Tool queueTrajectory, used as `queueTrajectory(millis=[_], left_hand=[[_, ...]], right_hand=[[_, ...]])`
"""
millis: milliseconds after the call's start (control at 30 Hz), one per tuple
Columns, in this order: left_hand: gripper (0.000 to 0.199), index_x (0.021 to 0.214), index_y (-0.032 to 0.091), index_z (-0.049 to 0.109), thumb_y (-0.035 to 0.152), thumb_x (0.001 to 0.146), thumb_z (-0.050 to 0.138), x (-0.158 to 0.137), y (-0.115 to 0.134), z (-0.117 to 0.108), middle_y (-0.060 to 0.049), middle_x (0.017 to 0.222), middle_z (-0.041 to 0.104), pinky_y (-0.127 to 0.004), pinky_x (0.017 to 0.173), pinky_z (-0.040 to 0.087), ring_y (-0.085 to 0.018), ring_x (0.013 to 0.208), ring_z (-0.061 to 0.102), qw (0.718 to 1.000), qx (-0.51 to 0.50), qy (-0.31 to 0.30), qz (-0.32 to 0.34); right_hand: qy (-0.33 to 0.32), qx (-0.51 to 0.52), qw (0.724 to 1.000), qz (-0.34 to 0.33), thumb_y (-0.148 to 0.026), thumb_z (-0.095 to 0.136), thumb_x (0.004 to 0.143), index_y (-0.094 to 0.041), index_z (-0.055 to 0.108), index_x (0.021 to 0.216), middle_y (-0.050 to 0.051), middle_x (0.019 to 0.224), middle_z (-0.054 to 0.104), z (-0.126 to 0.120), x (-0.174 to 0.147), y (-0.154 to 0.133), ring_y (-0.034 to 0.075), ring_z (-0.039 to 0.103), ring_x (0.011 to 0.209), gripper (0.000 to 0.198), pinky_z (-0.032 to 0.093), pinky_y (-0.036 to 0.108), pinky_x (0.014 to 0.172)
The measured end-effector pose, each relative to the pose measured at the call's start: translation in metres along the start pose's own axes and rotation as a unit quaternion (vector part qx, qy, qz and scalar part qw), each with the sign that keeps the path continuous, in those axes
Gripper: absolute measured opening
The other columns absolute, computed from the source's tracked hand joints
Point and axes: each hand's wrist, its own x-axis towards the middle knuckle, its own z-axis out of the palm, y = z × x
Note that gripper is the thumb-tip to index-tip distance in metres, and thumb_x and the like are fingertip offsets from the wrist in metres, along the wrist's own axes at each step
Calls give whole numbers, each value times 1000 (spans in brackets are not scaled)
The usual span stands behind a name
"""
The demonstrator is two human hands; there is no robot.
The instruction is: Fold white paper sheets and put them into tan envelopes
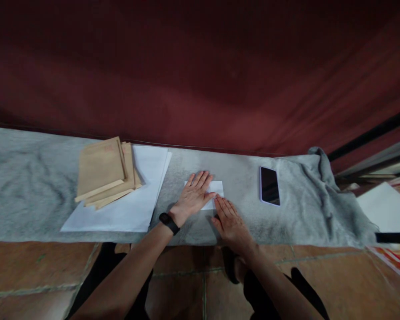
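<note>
A small white piece of folded-looking paper (217,187) lies flat on the grey cloth, partly covered by my hands. My left hand (195,194) rests palm down across its left side, fingers stretched out and slightly spread. At the paper's lower right edge, my right hand (230,222) lies with its fingers extended, the fingertips touching the paper near my left thumb. A black band circles my left wrist. Whatever is under my palms is hidden.
Brown paper envelopes (102,166) are stacked over large white sheets (120,218) on the left. A phone (270,186) lies to the right. Grey cloth (200,162) covers the narrow bench, bunched at its right end. Behind hangs a dark red curtain (200,89).
</note>
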Motion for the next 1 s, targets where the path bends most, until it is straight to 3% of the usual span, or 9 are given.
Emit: queueTrajectory(millis=[300, 633, 833, 1000], left_hand=[[71, 159, 14, 29, 57, 104, 28, -9, -6, -5, -10, 166, 28, -48, 128, 18, -25, 156, 21, 999, 21, 4, -31], [66, 157, 8, 32, 49, 104, 33, -12, -5, -9, -13, 165, 31, -47, 128, 16, -26, 156, 22, 998, 27, 33, -40], [58, 156, 8, 35, 37, 105, 33, -22, 9, -11, -13, 166, 30, -45, 128, 18, -24, 155, 23, 999, 16, 36, 13], [62, 158, 5, 28, 33, 103, 36, -36, 26, -10, -16, 166, 28, -44, 128, 17, -23, 156, 21, 995, 7, 18, 101]], right_hand=[[-1, -34, 997, 65, -42, 33, 107, -7, 32, 158, 19, 162, 37, 5, 4, 15, 29, 33, 151, 62, 31, 50, 123], [21, -38, 993, 108, -47, 24, 108, -5, 35, 156, 21, 161, 37, 10, 12, 21, 30, 32, 151, 65, 30, 52, 122], [60, 5, 993, 98, -45, 21, 108, -8, 25, 161, 19, 164, 32, 9, 28, 16, 28, 27, 154, 64, 32, 53, 122], [40, 62, 995, 72, -43, 23, 109, -12, 24, 161, 15, 165, 32, 8, 40, 0, 24, 26, 154, 61, 32, 50, 124]])
